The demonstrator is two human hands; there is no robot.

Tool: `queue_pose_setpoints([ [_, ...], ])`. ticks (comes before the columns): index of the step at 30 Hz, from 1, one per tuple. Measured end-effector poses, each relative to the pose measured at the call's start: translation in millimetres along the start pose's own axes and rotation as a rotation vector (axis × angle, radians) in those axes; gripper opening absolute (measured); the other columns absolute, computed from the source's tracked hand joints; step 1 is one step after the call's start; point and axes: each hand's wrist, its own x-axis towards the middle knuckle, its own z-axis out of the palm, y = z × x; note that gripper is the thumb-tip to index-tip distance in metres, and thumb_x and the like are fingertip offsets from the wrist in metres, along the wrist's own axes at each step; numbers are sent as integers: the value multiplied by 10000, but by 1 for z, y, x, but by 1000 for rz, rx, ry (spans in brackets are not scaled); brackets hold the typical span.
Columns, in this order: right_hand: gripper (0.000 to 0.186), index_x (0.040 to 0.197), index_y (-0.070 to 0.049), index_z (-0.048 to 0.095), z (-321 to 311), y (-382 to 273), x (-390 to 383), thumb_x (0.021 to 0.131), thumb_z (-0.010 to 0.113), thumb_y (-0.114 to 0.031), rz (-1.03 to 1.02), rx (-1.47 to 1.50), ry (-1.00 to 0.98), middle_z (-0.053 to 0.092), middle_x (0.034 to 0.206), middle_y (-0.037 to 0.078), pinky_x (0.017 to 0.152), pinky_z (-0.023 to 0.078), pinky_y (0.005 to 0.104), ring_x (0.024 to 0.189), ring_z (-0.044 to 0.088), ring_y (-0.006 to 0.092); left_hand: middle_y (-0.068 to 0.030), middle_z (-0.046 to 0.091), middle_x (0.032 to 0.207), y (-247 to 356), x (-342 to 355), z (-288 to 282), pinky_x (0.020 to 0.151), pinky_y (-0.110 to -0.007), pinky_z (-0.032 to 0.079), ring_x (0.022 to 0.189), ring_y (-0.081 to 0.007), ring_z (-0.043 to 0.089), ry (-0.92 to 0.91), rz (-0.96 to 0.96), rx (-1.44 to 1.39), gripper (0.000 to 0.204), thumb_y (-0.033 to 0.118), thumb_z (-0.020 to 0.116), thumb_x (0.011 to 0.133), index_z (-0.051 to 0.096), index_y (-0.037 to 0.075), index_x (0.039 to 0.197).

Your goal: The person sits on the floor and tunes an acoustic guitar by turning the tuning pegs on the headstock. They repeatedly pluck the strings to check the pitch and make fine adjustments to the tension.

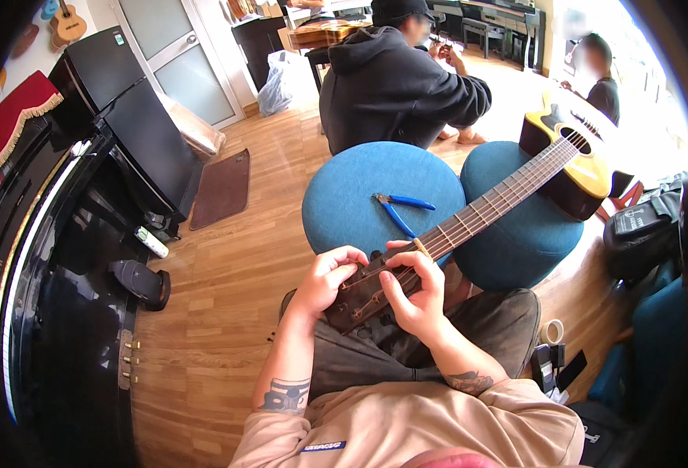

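An acoustic guitar (508,187) lies slanted across two blue round stools, its pale-topped body far right and its dark headstock (352,308) over my lap. At the headstock's left edge, beside a tuning peg (375,255), my left hand (328,281) is closed with thumb and fingers pressed together; what they pinch is too small to tell. Over the headstock near the nut, my right hand (418,292) is closed, thumb and forefinger pinching at a guitar string. Blue-handled cutting pliers (394,210) lie with handles spread on the nearer stool (336,175).
Under the guitar body stands the second stool (508,249). A person in a black hoodie (398,93) sits just beyond; another person (603,90) is far right. A black piano (63,312) lines the left side. Tape (551,331) and a black bag (644,234) lie right.
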Motion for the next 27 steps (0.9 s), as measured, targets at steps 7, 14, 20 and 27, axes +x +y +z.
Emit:
queue_pose_setpoints([
  [7, 192, 932, -33, 645, 0, -3, -1, 781, 760, -64, 19, 40, -8, 668, 1050, 171, 841, 480, 364, 972, 650, 275, -52, 666, 948, 3, -6, 0, 763, -226, 464, 819, -83, 582, -5, -4, -223, 117, 51, 478, 874, 594, 36, 878],
  [14, 189, 928, -38, 651, 1, 1, -1, 781, 765, -70, 16, 30, -6, 669, 1028, 160, 855, 479, 370, 1003, 649, 288, -21, 671, 879, -2, -5, 1, 729, -229, 481, 785, -75, 603, 160, -57, -2, 142, 124, 598, 912, 657, 4, 960],
  [20, 190, 926, -39, 650, 1, 1, 0, 781, 768, -71, -5, 28, 8, 662, 1005, 161, 857, 486, 378, 1005, 649, 292, -47, 688, 918, 5, -2, 2, 736, -239, 486, 787, -80, 601, 50, -136, -57, 147, 86, 542, 911, 651, -1, 959],
  [27, 188, 929, -18, 642, -3, 1, 2, 783, 756, -47, -89, -8, -23, 664, 1040, 194, 863, 487, 372, 1015, 647, 287, -86, 687, 937, -5, 1, -1, 758, -251, 482, 820, -116, 604, 29, 13, -74, 105, 19, 465, 865, 554, 50, 819],
])
